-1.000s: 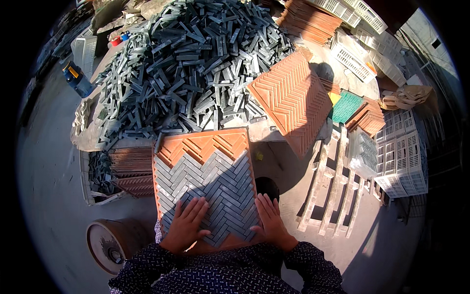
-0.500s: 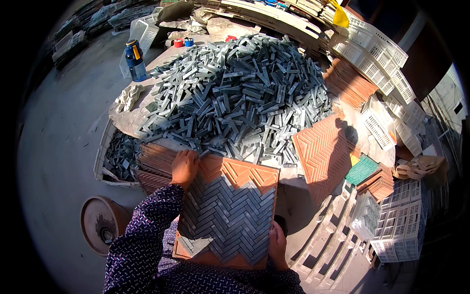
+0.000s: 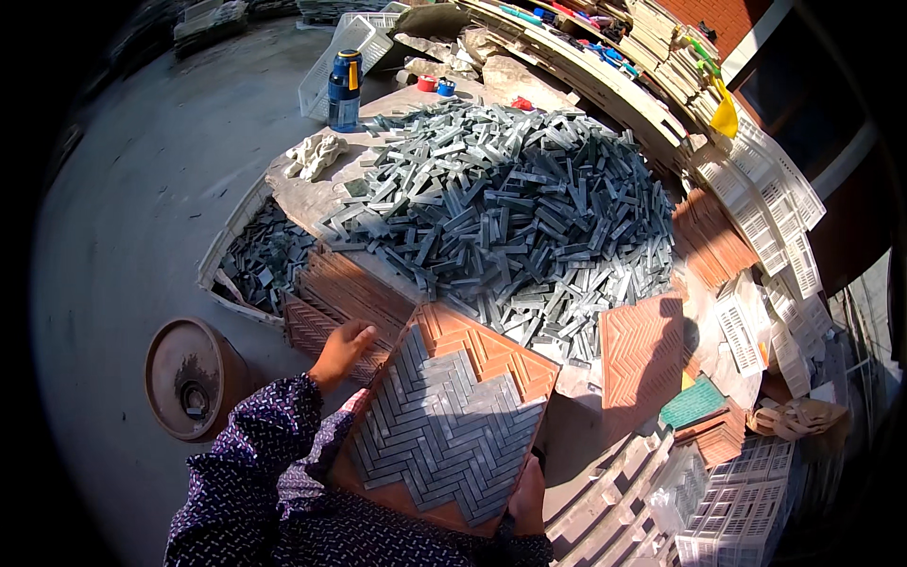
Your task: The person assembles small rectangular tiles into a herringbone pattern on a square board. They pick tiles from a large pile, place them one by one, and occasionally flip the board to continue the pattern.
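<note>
On my lap lies a tilted orange mould tray (image 3: 491, 350), filled in a herringbone pattern with grey stone strips (image 3: 444, 435). Bare zigzag grooves show along its far edge. My right hand (image 3: 527, 501) grips the tray's lower right edge, its fingers partly hidden behind it. Off the tray's left side, my left hand (image 3: 345, 352) is raised with loosely bent fingers and no visible object in them. It is nearest to a stack of orange trays (image 3: 359, 293). Beyond the tray spreads a large heap of loose grey stone strips (image 3: 510, 208).
A white crate (image 3: 231, 227) of dark pieces sits at left, near a round brown drum (image 3: 194, 378). A blue bottle (image 3: 345, 94) and a crumpled cloth (image 3: 315, 156) stand behind. Rightward are another grooved orange tray (image 3: 631, 350), a pallet (image 3: 605, 501) and white crates (image 3: 737, 510).
My left hand has left the tray's far left corner and moved down and left. The tray has turned clockwise, still in my right hand. The view has shifted.
</note>
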Available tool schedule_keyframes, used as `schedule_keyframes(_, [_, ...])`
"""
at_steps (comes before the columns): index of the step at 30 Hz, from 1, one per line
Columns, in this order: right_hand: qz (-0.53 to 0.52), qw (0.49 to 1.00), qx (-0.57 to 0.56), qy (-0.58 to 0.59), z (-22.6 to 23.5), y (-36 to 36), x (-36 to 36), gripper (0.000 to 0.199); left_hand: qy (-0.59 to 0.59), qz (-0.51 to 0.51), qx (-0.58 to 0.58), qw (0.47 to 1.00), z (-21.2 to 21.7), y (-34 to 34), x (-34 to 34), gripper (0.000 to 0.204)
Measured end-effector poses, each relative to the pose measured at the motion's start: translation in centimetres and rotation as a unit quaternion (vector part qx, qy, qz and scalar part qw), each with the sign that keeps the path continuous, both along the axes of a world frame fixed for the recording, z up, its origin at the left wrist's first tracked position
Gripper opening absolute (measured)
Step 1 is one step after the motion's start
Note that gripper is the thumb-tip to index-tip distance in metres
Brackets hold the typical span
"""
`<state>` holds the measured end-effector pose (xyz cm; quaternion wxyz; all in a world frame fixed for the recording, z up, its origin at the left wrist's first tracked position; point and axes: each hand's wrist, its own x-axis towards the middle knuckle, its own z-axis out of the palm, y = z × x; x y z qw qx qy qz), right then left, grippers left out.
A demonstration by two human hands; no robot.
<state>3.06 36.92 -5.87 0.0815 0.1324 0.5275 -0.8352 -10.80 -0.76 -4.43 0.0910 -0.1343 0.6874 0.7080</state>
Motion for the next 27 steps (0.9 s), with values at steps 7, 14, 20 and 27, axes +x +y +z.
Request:
schedule_keyframes(7, [0.021, 0.997, -0.055, -0.056, -1.0, 1.1, -0.7, 0.058, -0.118, -0.043, 0.151, 0.98, -0.1, 3.3, 4.2, 0.035])
schedule_keyframes(14, [-0.003, 1.0, -0.003, 0.023, 2.7, -1.3, 0.9, 0.059, -0.001, -0.059, 0.04, 0.997, -1.0, 3.8, 4.4, 0.014])
schedule_keyframes(20, [-0.032, 0.998, 0.006, 0.06, 5.6, -2.5, 0.8, 0.059, -0.011, -0.093, 0.014, 0.996, 3.6, 2.9, 3.0, 0.024])
schedule_keyframes(27, [-0.054, 0.996, 0.007, 0.073, 8.8, -9.7, -1.1, 0.042, 0.077, -0.11, -0.098, 0.986, 6.1, -3.5, -2.9, 0.041])
